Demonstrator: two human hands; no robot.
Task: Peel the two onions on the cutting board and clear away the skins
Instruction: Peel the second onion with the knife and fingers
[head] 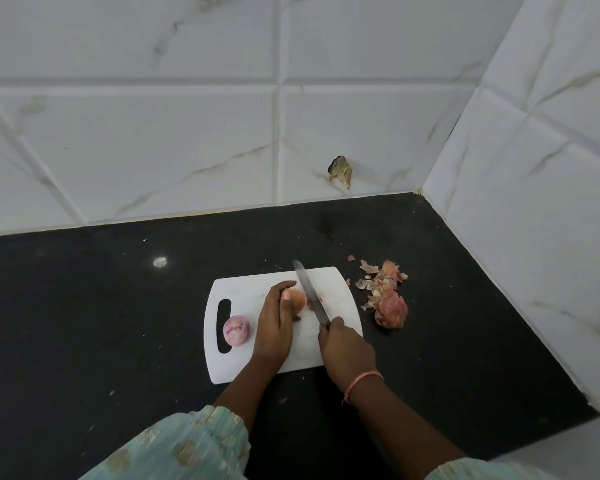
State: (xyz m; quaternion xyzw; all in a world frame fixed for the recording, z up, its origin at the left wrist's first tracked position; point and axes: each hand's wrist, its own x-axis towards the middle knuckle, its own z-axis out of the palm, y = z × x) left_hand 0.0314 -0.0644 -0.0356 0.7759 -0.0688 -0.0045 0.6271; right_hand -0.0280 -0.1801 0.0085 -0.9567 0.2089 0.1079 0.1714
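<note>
on a white plastic cutting board (243, 365) lying on a black stone counter (84, 323), the left hand (274, 327) curls its fingers over a pale orange-skinned onion (297, 299) to pin it steady, while the right hand (347, 348) grips the handle of a steel knife (310, 294) whose blade rests against the onion's right side, likely to trim its end. a peeled purple onion (236, 330) sits aside at the board's left by the handle slot, and papery pink skins (385, 292) are heaped on the counter just right of the board, not yet cleared.

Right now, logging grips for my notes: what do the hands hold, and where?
Left hand grips the unpeeled onion from above; right hand holds the knife by its handle.
</note>
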